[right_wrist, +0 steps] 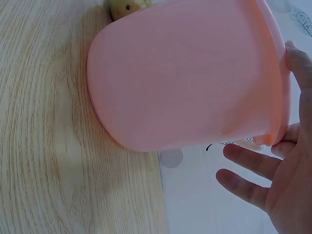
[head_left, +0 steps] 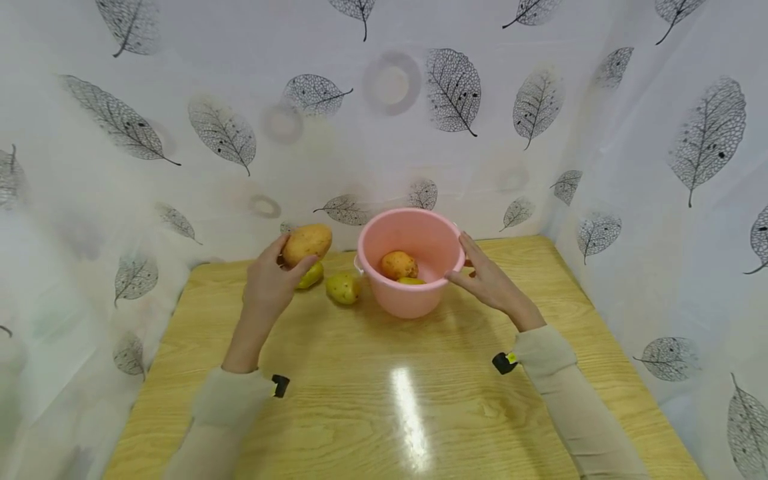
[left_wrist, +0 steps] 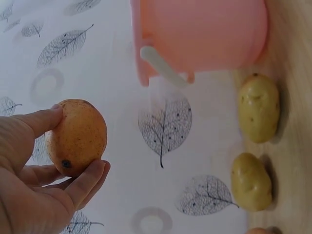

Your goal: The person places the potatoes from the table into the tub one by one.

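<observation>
Tabletop (head_left: pixel 360 413): pale wood-grain finish, smooth and glossy, with a bright streak of glare. Bucket (head_left: pixel 408 303): pink plastic, smooth, satin sheen. Held potato (head_left: pixel 307 243): matt tan skin with dark specks; backdrop curtain (head_left: pixel 240 100): thin white cloth, leaf-printed.

No readable text, label, brand or number shows in any view

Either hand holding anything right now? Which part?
The left hand holds a brownish-orange oval potato, thumb and fingers pinching its sides. The right hand only touches the pink plastic bucket's rim with straight fingers.
</observation>
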The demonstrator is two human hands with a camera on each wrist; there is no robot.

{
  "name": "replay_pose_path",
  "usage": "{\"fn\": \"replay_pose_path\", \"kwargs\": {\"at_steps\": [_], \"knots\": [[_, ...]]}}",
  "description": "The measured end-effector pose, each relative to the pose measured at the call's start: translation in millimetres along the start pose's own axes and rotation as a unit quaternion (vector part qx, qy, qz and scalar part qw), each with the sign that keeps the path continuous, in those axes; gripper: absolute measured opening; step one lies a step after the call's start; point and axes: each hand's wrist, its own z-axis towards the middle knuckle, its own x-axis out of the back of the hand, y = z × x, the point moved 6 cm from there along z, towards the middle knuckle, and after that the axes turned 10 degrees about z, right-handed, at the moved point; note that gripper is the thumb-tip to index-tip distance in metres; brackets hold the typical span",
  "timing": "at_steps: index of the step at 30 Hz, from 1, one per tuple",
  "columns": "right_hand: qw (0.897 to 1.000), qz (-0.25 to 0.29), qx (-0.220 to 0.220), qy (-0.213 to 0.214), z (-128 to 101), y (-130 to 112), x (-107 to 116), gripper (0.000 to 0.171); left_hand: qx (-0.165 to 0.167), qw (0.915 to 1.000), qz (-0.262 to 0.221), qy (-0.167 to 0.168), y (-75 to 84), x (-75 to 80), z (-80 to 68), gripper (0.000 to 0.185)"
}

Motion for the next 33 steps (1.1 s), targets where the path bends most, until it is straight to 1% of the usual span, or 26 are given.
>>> {"fn": "replay_pose_path", "kwargs": {"at_steps": [3, 10, 16, 19, 24, 27, 29, 33], "knots": [[1.0, 0.001, 0.003, -0.001, 0.2, -0.6, 0.2, 0.092, -0.001, 0.9999, 0.001, -0.012, 7.8, -8.4, 3.6, 0.083], [1.0, 0.002, 0.006, -0.003, -0.1, 0.2, 0.2, 0.091, -0.021, 0.9995, 0.018, -0.017, 26.9, -25.7, 10.3, 0.084], [1.0, 0.007, 0.01, -0.003, 0.8, -0.2, 0.0, 0.091, -0.044, 0.9986, 0.0, -0.028, 46.1, -42.7, 15.6, 0.082], [1.0, 0.009, 0.01, -0.002, 1.6, 0.3, -0.4, 0.091, -0.052, 0.9981, -0.001, -0.035, 55.0, -51.3, 18.1, 0.081], [1.0, 0.007, 0.005, -0.001, 2.2, 2.4, -0.5, 0.091, -0.053, 0.9972, 0.0, -0.053, 68.0, -68.1, 23.6, 0.079], [1.0, 0.007, -0.001, 0.0, 2.5, 3.6, -0.5, 0.092, -0.045, 0.997, 0.003, -0.062, 74.3, -79.1, 27.2, 0.079], [1.0, 0.006, -0.003, 0.0, 2.6, 4.1, -0.2, 0.092, -0.046, 0.9968, 0.01, -0.065, 79.6, -85.6, 28.8, 0.08], [1.0, 0.01, -0.001, -0.002, 2.8, 4.2, -0.1, 0.093, -0.053, 0.9959, -0.002, -0.074, 89.4, -99.8, 30.7, 0.076]]}}
